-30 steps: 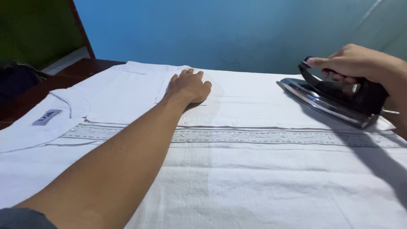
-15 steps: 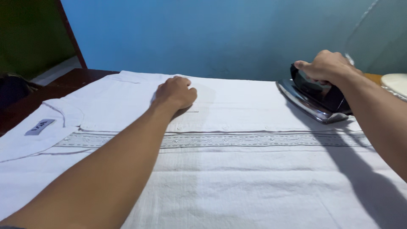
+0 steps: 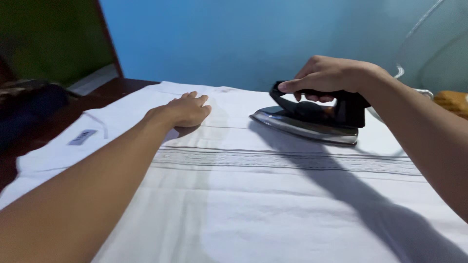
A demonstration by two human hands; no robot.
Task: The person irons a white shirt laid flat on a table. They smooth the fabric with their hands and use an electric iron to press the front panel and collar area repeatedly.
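Observation:
A white garment [image 3: 273, 195] with a grey woven band across it lies flat over the table. My left hand [image 3: 183, 109] rests palm down on the cloth near its far edge, fingers together and holding nothing. My right hand [image 3: 331, 75] grips the black handle of a clothes iron [image 3: 307, 119] with a shiny metal soleplate. The iron sits on the cloth, nose pointing left, a short way right of my left hand.
A grey label [image 3: 82, 137] shows at the garment's collar on the left. Dark wooden tabletop [image 3: 112, 90] and a dark bundle [image 3: 29, 109] lie at the far left. The iron's white cord [image 3: 414, 29] hangs before the blue wall. A tan object [image 3: 453, 100] sits at far right.
My right hand has slid the iron leftward across the cloth, closer to my left hand. My left hand has stayed flat on the fabric.

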